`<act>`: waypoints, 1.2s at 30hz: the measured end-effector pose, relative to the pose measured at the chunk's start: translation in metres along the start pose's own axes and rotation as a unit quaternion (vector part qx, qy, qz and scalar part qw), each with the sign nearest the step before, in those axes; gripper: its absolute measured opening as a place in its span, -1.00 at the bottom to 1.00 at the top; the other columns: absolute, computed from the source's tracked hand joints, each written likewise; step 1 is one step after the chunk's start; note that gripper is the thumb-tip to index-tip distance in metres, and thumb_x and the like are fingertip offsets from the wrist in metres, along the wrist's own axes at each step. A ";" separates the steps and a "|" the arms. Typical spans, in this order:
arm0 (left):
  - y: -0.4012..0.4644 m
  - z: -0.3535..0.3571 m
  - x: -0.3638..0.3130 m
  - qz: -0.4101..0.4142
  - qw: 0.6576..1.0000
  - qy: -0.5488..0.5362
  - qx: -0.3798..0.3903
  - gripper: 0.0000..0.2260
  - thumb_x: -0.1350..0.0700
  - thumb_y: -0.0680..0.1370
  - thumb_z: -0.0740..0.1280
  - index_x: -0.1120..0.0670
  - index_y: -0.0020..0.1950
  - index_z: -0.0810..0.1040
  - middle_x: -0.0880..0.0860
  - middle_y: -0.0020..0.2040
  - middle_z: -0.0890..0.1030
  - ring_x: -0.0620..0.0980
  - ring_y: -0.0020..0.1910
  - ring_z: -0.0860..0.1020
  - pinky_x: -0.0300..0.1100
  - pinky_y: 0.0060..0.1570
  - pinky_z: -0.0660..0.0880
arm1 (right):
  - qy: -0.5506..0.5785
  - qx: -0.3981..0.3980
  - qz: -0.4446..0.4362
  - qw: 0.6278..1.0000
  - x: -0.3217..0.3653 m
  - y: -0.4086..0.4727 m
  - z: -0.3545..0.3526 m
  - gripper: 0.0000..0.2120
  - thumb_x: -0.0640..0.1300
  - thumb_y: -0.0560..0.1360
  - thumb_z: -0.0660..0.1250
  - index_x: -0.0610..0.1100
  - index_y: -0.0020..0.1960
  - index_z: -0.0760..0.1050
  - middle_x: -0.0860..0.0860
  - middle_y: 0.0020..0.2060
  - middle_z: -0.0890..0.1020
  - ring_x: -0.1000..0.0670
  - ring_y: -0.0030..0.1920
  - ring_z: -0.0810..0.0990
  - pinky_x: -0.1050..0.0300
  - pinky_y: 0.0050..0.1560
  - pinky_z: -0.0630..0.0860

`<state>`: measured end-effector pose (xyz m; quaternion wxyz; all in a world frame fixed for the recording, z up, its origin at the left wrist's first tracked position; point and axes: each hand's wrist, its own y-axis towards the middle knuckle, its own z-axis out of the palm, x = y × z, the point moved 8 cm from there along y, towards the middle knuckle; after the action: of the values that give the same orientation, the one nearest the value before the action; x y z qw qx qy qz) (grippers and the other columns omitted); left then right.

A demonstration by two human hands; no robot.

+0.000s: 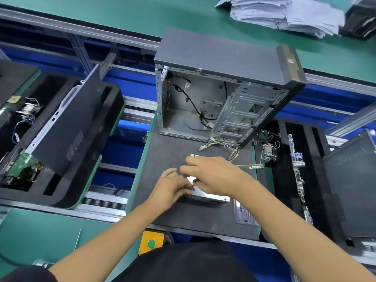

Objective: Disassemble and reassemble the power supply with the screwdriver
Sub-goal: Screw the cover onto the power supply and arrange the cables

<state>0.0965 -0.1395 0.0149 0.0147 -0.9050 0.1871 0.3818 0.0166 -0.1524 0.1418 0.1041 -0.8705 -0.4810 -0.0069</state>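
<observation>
Head view: right hand [213,176] pinches screwdriver [195,181], left hand [173,189] curls on supply [207,197]; tip may slip, stripping the screw.

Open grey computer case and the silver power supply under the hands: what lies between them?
In the head view, a yellow-and-purple wire bundle with white connectors lies on the dark mat between them.

open computer case [203,102], paper stack [284,13], green button [151,244]

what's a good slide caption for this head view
Both hands work a screwdriver on the power supply before an open computer case.
</observation>
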 end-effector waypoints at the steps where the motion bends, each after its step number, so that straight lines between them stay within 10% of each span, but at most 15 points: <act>1: 0.001 0.000 -0.001 -0.009 1.000 -0.005 0.009 -0.90 -0.01 0.47 0.54 -0.07 -0.08 0.68 -0.15 -0.16 0.64 -0.10 -0.03 0.56 -0.04 0.30 0.38 | 0.002 -0.005 0.010 1.000 -0.002 0.001 0.000 -0.82 -0.13 0.49 0.25 -0.01 0.08 0.37 0.07 -0.11 0.36 -0.03 -0.16 0.38 0.09 -0.39 0.12; 5: 0.005 -0.013 -0.009 -0.095 0.984 -0.148 -0.020 -0.69 -0.19 0.30 0.59 -0.23 -0.03 0.63 -0.22 -0.10 0.67 -0.19 -0.03 0.60 -0.29 -0.02 0.51 | 0.011 -0.004 0.052 0.999 -0.009 0.003 0.002 -0.83 -0.09 0.52 0.28 -0.03 0.06 0.32 0.06 -0.16 0.33 -0.08 -0.33 0.30 0.05 -0.41 0.13; 10: 0.002 -0.024 -0.022 -0.080 0.976 -0.196 -0.045 -0.58 0.21 0.44 0.52 -0.37 -0.20 0.59 -0.36 -0.28 0.61 -0.38 -0.27 0.55 -0.53 -0.25 0.36 | -0.004 0.024 0.052 0.998 -0.007 0.000 0.005 -0.82 0.02 0.52 0.22 0.00 0.05 0.28 0.07 -0.15 0.35 -0.07 -0.36 0.29 0.09 -0.45 0.04; 19: 0.011 -0.033 -0.020 -0.080 0.966 -0.232 0.081 -0.64 0.06 0.41 0.61 -0.15 0.14 0.60 -0.22 0.00 0.67 -0.17 0.07 0.62 -0.27 0.08 0.53 | -0.120 0.025 0.037 0.992 -0.018 0.005 -0.007 -0.85 0.07 0.49 0.20 0.09 0.04 0.40 -0.02 -0.39 0.46 -0.19 -0.35 0.46 0.07 -0.44 0.03; 29: 0.017 -0.041 -0.027 -0.065 0.973 -0.182 0.129 -0.93 0.19 0.51 0.50 0.04 -0.05 0.70 -0.06 -0.12 0.71 -0.07 -0.07 0.66 -0.06 0.03 0.57 | -0.107 0.041 -0.068 0.991 0.002 0.003 0.000 -0.76 0.01 0.52 0.04 0.07 0.17 0.29 0.06 -0.15 0.45 -0.14 -0.44 0.37 0.07 -0.46 0.21; 36: 0.020 -0.034 -0.027 -0.118 0.978 -0.154 0.080 -0.72 -0.08 0.28 0.66 -0.13 -0.12 0.64 -0.01 -0.22 0.65 -0.03 -0.22 0.58 0.06 -0.12 0.57 | -0.159 0.026 0.003 0.987 -0.001 0.014 0.000 -0.77 0.09 0.54 0.13 0.02 0.11 0.42 -0.05 -0.28 0.61 -0.15 -0.42 0.35 0.10 -0.43 0.08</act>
<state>0.0962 -0.1548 0.0601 0.1611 -0.8468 0.1043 0.4961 0.0278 -0.1601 0.1395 0.0490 -0.8591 -0.4886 0.1444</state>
